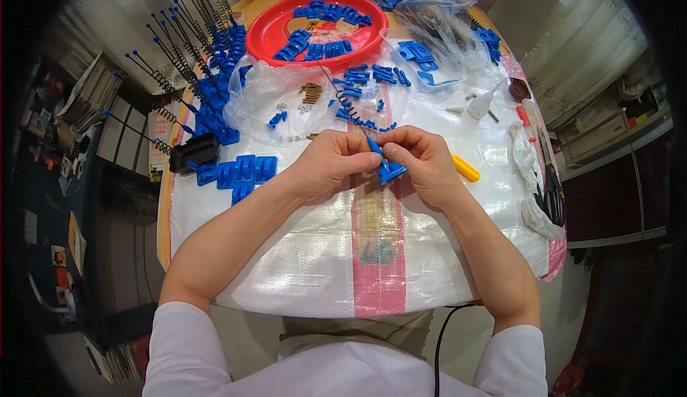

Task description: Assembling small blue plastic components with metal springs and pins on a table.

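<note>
Over the middle of the table, my left hand (338, 159) and my right hand (421, 159) meet with fingers pinched on one small blue plastic part (391, 173). It has a pointed stem between my thumbs and a flatter base lower down. From its tip a dark wire with a coiled spring (343, 103) runs away from me, up and to the left. My fingers partly cover the joint between part and wire. Just beyond my hands lie small blue pins (368, 123) and several blue cylindrical pieces (384, 74).
A red basin (259, 45) of blue parts stands at the back. Finished-looking blue pieces with springs (215, 103) crowd the left edge, above blue blocks (247, 171). Brass screws (311, 93) lie on clear plastic. A white squeeze bottle (481, 105) and yellow handle (466, 168) are right.
</note>
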The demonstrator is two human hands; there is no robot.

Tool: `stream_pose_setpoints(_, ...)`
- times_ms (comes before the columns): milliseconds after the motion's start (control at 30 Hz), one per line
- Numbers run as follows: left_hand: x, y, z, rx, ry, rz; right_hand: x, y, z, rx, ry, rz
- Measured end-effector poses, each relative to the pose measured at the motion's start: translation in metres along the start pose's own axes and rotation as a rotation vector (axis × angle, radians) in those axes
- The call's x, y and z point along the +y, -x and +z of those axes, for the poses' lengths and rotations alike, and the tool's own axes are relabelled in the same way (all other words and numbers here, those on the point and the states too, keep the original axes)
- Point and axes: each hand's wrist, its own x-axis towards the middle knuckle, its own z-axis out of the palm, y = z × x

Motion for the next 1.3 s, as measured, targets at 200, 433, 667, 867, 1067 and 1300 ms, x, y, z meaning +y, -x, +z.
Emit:
stream_pose_setpoints(200, -0.001, 0.001, 0.002, 0.017, -0.017, 0.019, 0.001, 0.0, 0.0, -0.002, -0.01, -0.019)
stream_pose_setpoints(433, -0.016, -0.003, 0.002, 0.065, -0.125, 0.127, 0.0, 0.001, 0.0, -0.014, -0.057, -0.015)
stream_pose_setpoints(667, -0.018, -0.004, 0.008, 0.122, -0.135, 0.254, 0.002, 0.001, 0.001, -0.004, -0.054, -0.07)
stream_pose_setpoints(867, -0.015, -0.002, 0.005, 0.203, -0.111, 0.354, -0.004, 0.004, 0.003, -0.03, -0.003, -0.016)
stream_pose_setpoints(1067, -0.011, -0.003, 0.006, 0.245, -0.054, 0.436, -0.008, 0.004, 0.006, -0.077, -0.021, -0.026)
stream_pose_setpoints(1300, -0.013, -0.006, -0.003, 0.241, -0.115, 0.48, -0.003, 0.003, 0.006, -0.029, -0.032, -0.077)
